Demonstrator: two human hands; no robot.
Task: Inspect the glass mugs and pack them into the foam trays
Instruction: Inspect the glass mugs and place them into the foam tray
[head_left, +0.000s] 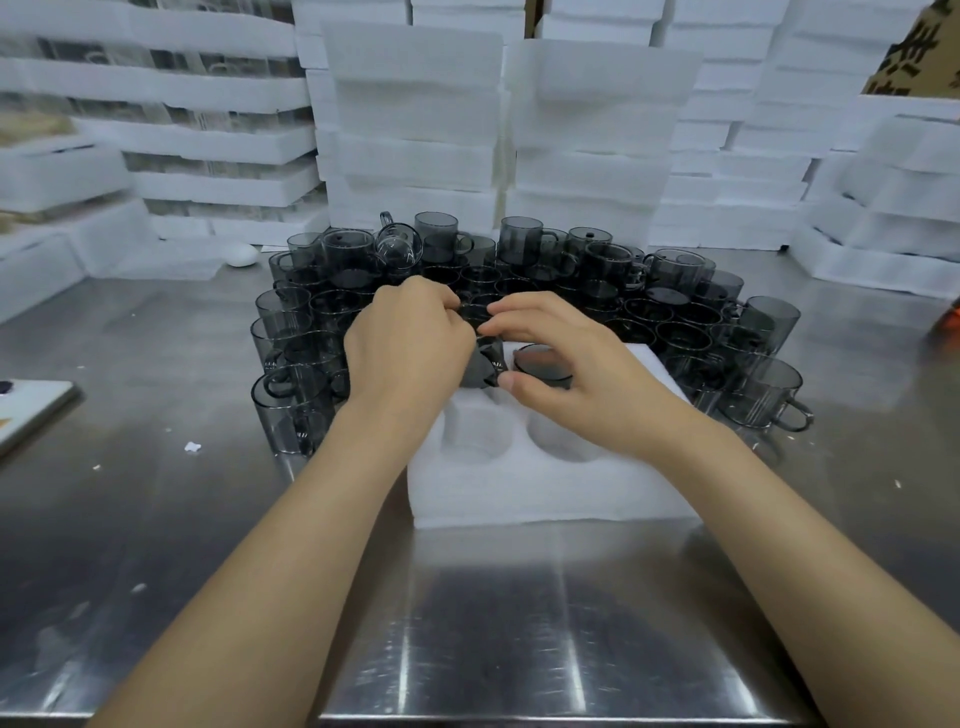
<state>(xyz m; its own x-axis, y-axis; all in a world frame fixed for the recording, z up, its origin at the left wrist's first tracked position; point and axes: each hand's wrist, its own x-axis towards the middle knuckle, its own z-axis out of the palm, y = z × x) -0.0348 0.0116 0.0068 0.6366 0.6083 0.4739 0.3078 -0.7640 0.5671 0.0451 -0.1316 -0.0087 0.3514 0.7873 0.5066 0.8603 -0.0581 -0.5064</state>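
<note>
From the head camera, the packing step looks under way: both hands meet over the far half of a white foam tray (550, 488) on the steel table (519, 623). The left hand (410, 358) has its fingers curled round a smoky grey mug (485, 366), tilted over the tray's far left pocket; the right hand (566, 364) pinches at the same mug's top with thumb and fingertips. A second mug (543, 364) already sits in the far right pocket. The two near pockets are bare, so I judge the tray about half filled. Next, the held mug needs righting and lowering squarely into its pocket (handle orientation is hidden by the hands).

A crowd of grey glass mugs (649, 312) rings the tray's far side. Stacked foam trays (415, 130) wall the background; a cardboard box (924, 52) shows top right.
</note>
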